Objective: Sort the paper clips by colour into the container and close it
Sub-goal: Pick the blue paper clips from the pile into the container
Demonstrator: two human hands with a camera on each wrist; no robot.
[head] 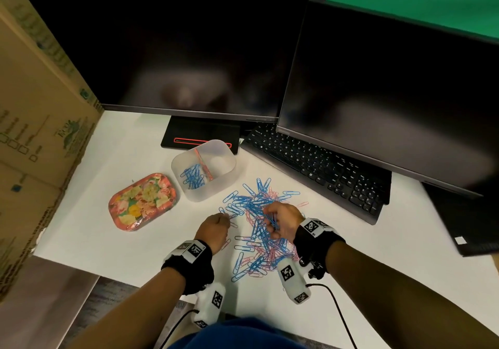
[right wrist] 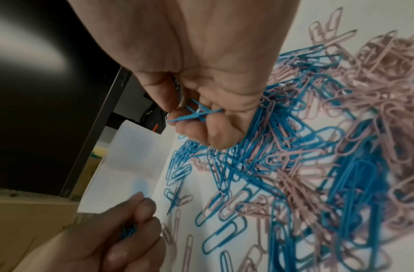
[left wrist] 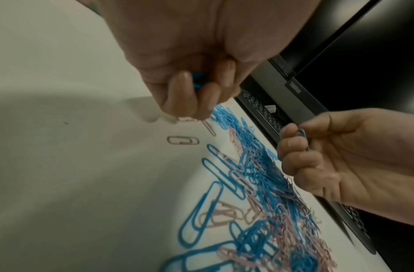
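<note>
A heap of blue and pink paper clips (head: 259, 224) lies on the white table. Behind it stands a frosted container (head: 204, 169) with a pink divider; blue clips lie in its left compartment. Its floral lid (head: 141, 201) lies to the left. My left hand (head: 216, 226) is at the heap's left edge, fingers curled round blue clips (left wrist: 198, 79). My right hand (head: 280, 220) is over the heap, pinching a few blue clips (right wrist: 196, 114) between thumb and fingers.
Two dark monitors (head: 189, 46) stand at the back, with a black keyboard (head: 318, 168) right of the container. A cardboard box (head: 35, 132) walls the left side. A laptop (head: 469, 230) lies at the far right. Bare table (head: 108, 240) shows left of the hands.
</note>
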